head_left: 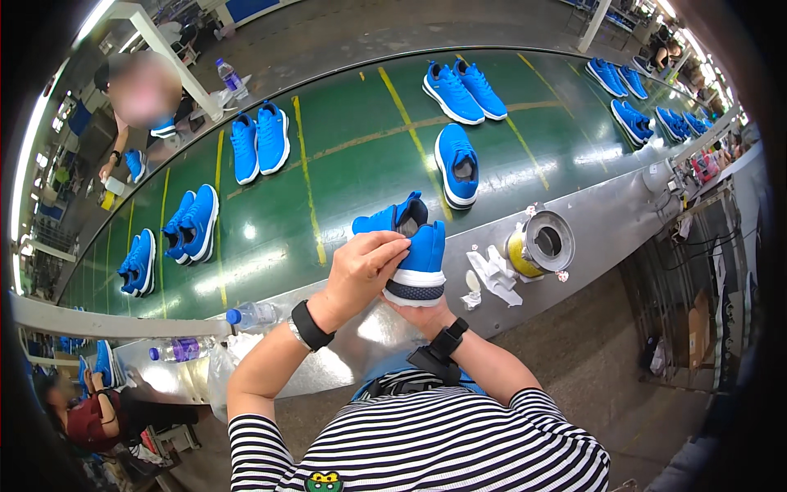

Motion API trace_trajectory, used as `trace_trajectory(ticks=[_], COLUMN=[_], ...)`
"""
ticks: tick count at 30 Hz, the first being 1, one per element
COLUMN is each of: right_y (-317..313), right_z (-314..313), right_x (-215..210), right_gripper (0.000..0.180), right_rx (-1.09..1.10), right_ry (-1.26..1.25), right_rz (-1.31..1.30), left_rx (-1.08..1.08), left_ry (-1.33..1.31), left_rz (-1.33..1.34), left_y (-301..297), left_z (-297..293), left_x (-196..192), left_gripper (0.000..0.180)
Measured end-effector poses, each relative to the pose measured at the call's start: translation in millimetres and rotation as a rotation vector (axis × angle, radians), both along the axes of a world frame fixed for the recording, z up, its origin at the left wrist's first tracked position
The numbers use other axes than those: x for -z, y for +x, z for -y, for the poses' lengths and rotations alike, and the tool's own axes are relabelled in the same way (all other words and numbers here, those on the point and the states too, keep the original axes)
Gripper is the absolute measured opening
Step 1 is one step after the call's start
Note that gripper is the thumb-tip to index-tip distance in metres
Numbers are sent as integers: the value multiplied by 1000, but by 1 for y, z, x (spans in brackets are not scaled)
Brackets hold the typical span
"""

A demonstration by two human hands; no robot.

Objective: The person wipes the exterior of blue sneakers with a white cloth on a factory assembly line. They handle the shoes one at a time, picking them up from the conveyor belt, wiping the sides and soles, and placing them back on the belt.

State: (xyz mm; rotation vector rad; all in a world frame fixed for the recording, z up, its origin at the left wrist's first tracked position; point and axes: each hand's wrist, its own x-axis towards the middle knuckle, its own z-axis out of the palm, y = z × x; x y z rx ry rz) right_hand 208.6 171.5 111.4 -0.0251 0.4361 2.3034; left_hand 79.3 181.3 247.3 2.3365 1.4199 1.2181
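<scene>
A blue sneaker (425, 246) with a white and dark sole is held over the near edge of the green belt (344, 180), its heel turned toward me. My right hand (422, 316) cups the sole from below, fingers partly hidden by the shoe. At the shoe's collar, my left hand (365, 266) is closed, thumb and fingertips pinched against the edge. Whether anything small lies between those fingertips, I cannot tell. A single blue sneaker (457, 166) rests on the belt just beyond, heel toward me.
Pairs of blue sneakers (261, 141) stand along the belt. On the metal ledge (590, 238) are a tape roll (541, 242), crumpled white paper (494, 275) and water bottles (252, 315). Across the belt a person (143, 90) handles shoes; another person (90, 414) sits at lower left.
</scene>
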Motion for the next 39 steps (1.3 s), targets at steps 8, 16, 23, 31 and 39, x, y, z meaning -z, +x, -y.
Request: trace_trajectory(ticks=[8, 16, 23, 31, 39], right_y=[9, 5, -3, -12, -15], right_z=[-13, -15, -16, -8, -8], right_x=[-23, -39, -46, -43, -46], right_gripper=[40, 44, 56, 49, 44], right_rx=[11, 30, -54, 20, 33], right_ry=[72, 79, -160, -13, 59], right_rz=[200, 147, -14, 68, 244], left_rx=[66, 26, -132, -7, -35], left_ry=[141, 130, -341, -99, -22], left_rz=[-154, 22, 748, 282, 157], left_y=[-9, -12, -48, -15, -22], left_z=[-6, -13, -10, 1, 3], left_x=[-4, -11, 6, -15, -9], left_gripper=[19, 12, 4, 19, 18])
